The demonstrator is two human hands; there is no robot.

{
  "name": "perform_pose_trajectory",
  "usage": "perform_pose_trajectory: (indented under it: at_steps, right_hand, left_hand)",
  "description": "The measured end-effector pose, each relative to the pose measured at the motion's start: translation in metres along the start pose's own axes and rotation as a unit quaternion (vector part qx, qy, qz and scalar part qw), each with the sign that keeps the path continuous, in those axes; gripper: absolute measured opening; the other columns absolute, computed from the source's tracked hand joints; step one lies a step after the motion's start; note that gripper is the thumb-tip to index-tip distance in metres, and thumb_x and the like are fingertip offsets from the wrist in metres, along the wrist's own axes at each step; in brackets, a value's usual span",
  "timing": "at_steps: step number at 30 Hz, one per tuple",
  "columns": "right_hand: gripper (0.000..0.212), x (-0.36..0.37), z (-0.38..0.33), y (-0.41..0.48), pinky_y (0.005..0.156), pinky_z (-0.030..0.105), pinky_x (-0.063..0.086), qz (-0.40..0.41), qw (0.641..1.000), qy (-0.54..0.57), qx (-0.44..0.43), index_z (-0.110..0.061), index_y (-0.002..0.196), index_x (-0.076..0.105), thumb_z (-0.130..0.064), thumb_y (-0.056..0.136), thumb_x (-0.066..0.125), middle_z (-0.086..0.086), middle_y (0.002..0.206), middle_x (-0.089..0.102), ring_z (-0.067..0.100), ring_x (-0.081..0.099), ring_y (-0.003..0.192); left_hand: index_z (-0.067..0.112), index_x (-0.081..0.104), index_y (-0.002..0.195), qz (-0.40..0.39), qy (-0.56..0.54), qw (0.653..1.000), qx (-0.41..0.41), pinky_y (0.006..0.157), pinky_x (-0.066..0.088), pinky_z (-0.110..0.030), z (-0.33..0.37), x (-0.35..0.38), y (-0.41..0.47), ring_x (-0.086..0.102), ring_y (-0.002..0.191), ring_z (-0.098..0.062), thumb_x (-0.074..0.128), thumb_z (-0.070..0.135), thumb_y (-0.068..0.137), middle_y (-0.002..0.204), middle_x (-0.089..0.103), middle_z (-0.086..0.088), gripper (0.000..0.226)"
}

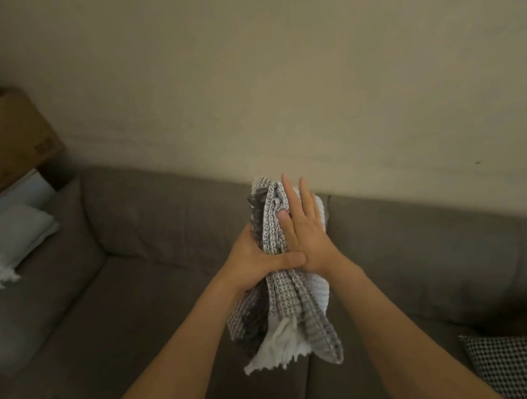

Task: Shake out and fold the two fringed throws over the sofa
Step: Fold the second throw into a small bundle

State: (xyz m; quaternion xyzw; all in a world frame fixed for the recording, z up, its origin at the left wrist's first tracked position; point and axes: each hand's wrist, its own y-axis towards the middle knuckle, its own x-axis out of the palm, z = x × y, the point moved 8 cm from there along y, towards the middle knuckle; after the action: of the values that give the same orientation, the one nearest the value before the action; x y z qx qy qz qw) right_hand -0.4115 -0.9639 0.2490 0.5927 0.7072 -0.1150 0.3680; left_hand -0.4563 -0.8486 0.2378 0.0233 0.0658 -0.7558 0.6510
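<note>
Throw [283, 297] stands upright between the hands, long axis vertical, fringe [277, 354] hanging below them. Left hand [255, 261] grips it; right hand [307, 237] presses flat against it, fingers straight.

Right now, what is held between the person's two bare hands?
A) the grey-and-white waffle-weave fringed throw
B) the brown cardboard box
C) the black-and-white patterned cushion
A: the grey-and-white waffle-weave fringed throw is gripped by the left hand and pressed by the flat right hand, above the grey fabric sofa.
</note>
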Motion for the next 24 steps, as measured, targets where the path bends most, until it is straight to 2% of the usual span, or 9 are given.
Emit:
perform_pose_trajectory:
  at_steps: [6, 9, 12, 14, 16, 19, 21, 23, 24]
  right_hand:
    - [0.056, 0.037, -0.016, 0.01, 0.128, 0.053, -0.004, -0.081, 0.991, 0.102, -0.004, -0.047, 0.162, 0.002, -0.048, 0.112, 0.025, -0.006, 0.173, -0.006, 0.006, -0.018, 0.156]
    - [0.056, 0.056, -0.037, 0.013, 0.126, 0.06, -0.003, -0.076, 0.995, 0.062, -0.005, -0.054, 0.159, -0.001, -0.048, 0.111, 0.027, -0.002, 0.173, -0.01, 0.018, -0.02, 0.157]
    - [0.081, 0.072, -0.075, 0.021, 0.122, 0.07, 0.0, -0.08, 0.994, -0.036, -0.072, -0.053, 0.159, -0.006, -0.018, 0.107, 0.044, -0.004, 0.171, -0.02, 0.028, -0.022, 0.157]
    - [0.104, 0.087, -0.11, 0.027, 0.119, 0.074, -0.003, -0.101, 0.961, -0.189, -0.173, -0.045, 0.162, -0.002, -0.01, 0.089, 0.064, 0.0, 0.17, -0.025, 0.034, -0.027, 0.154]
    - [0.115, 0.12, -0.134, 0.035, 0.115, 0.077, -0.008, -0.141, 0.903, -0.329, -0.239, -0.035, 0.165, 0.004, -0.033, 0.076, 0.078, 0.005, 0.17, -0.025, 0.038, -0.03, 0.153]
    - [0.132, 0.188, -0.14, 0.054, 0.112, 0.078, -0.015, -0.211, 0.827, -0.48, -0.202, -0.024, 0.165, 0.009, -0.06, 0.064, 0.085, 0.011, 0.172, -0.015, 0.042, -0.028, 0.153]
    - [0.13, 0.224, -0.145, 0.072, 0.112, 0.077, -0.015, -0.233, 0.811, -0.513, -0.158, -0.021, 0.161, 0.023, -0.067, 0.057, 0.086, 0.013, 0.169, 0.018, 0.041, -0.013, 0.157]
    - [0.1, 0.248, -0.158, 0.086, 0.116, 0.075, -0.008, -0.244, 0.82, -0.497, -0.145, -0.022, 0.14, 0.049, -0.067, 0.058, 0.085, 0.005, 0.133, 0.063, 0.036, 0.033, 0.149]
    - [0.082, 0.263, -0.171, 0.093, 0.119, 0.072, -0.002, -0.244, 0.833, -0.477, -0.138, -0.024, 0.127, 0.056, -0.065, 0.062, 0.083, 0.0, 0.112, 0.07, 0.032, 0.055, 0.131]
  left_hand:
    - [0.021, 0.062, 0.135, 0.064, 0.018, 0.998, -0.012, 0.098, 0.059, -0.045, -0.017, -0.044, -0.017, 0.074, 0.115, -0.021, 0.1, 0.008, 0.065, 0.124, 0.076, -0.002, 0.081]
    - [0.022, 0.068, 0.127, 0.094, 0.036, 0.994, -0.036, 0.095, 0.061, -0.047, -0.029, -0.073, -0.021, 0.076, 0.107, -0.019, 0.096, -0.001, 0.066, 0.115, 0.079, 0.0, 0.071]
    - [0.024, 0.072, 0.116, 0.115, 0.087, 0.988, -0.056, 0.091, 0.062, -0.048, -0.044, -0.117, -0.02, 0.077, 0.099, -0.015, 0.091, -0.006, 0.064, 0.107, 0.081, 0.002, 0.063]
    - [0.027, 0.073, 0.112, 0.115, 0.127, 0.984, -0.05, 0.089, 0.062, -0.052, -0.053, -0.145, -0.017, 0.077, 0.097, -0.015, 0.092, 0.005, 0.06, 0.104, 0.081, 0.005, 0.06]
    - [0.033, 0.073, 0.1, 0.101, 0.196, 0.974, -0.042, 0.08, 0.063, -0.051, -0.059, -0.174, -0.013, 0.077, 0.089, -0.014, 0.09, 0.026, 0.053, 0.094, 0.08, 0.009, 0.05]
    - [0.03, 0.07, 0.083, 0.071, 0.303, 0.949, -0.046, 0.068, 0.062, -0.047, -0.064, -0.227, -0.01, 0.074, 0.075, -0.016, 0.081, 0.039, 0.046, 0.079, 0.076, 0.01, 0.039]
    - [0.028, 0.07, 0.082, 0.042, 0.357, 0.932, -0.046, 0.066, 0.062, -0.044, -0.068, -0.261, -0.01, 0.072, 0.074, -0.015, 0.084, 0.032, 0.05, 0.076, 0.074, 0.012, 0.035]
    - [0.033, 0.068, 0.083, 0.031, 0.396, 0.917, -0.04, 0.067, 0.062, -0.043, -0.072, -0.294, -0.01, 0.071, 0.076, -0.014, 0.084, 0.032, 0.05, 0.077, 0.073, 0.014, 0.036]
    - [0.036, 0.067, 0.086, 0.027, 0.407, 0.912, -0.037, 0.068, 0.062, -0.043, -0.076, -0.316, -0.012, 0.071, 0.078, -0.013, 0.083, 0.034, 0.051, 0.08, 0.073, 0.015, 0.039]
